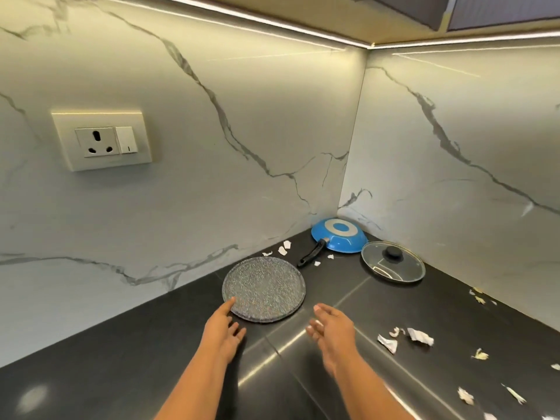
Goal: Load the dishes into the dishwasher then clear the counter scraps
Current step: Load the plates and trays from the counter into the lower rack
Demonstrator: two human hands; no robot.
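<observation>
You see a dark, glossy table (157, 353) filling the lower frame. At centre lies a speckled grey round plate (263, 287). Toward the corner, upper right of centre, a blue pan (339, 236) rests upside down, its black handle pointing toward the plate; beside it lies a glass lid (393, 262). White paper scraps (419, 336) are scattered near the pan and along the right edge.

Stone, speckled coating, enamel and glass

The tabletop (348, 301) is dark, polished tile, glossy with bright reflections; the backsplash (212, 177) is smooth white veined marble. The round griddle (263, 287) has a speckled, grainy matt coating. The upturned frying pan (339, 235) is glossy blue with a black plastic handle; the lid (393, 262) is clear glass, metal-rimmed. Crumpled paper scraps (419, 336) look matt.
</observation>
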